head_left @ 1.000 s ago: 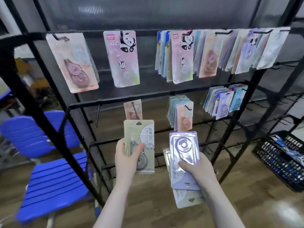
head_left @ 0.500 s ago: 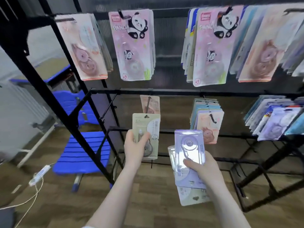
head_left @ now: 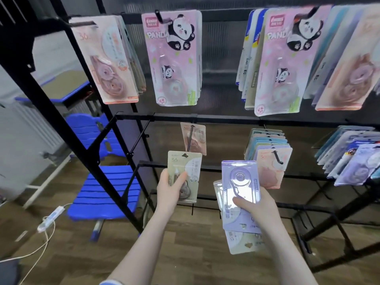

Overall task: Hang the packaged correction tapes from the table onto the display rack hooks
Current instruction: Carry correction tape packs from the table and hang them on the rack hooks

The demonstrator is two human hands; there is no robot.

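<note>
My left hand [head_left: 171, 190] grips a green packaged correction tape [head_left: 186, 167] upright, its hang hole just below the tip of a middle-row hook [head_left: 190, 138]. That hook holds one pink pack [head_left: 195, 140] at its back. My right hand [head_left: 256, 208] holds a small stack of packs [head_left: 239, 186], a purple one on top, with the thumb pressed on its face. The black display rack [head_left: 226, 118] stands in front of me, with panda packs [head_left: 174, 58] and other packs hanging on the top row.
A bare hook [head_left: 140, 136] sticks out left of the one with the pink pack. More packs hang at middle right [head_left: 269, 153] and far right [head_left: 353, 159]. A blue chair [head_left: 107, 190] stands behind the rack's slanted left post [head_left: 67, 112]. A white cable [head_left: 47, 223] lies on the wooden floor.
The view has moved closer to the rack and shifted left. My left hand has carried the green pack up toward the middle-row hook. My right hand keeps its stack.
</note>
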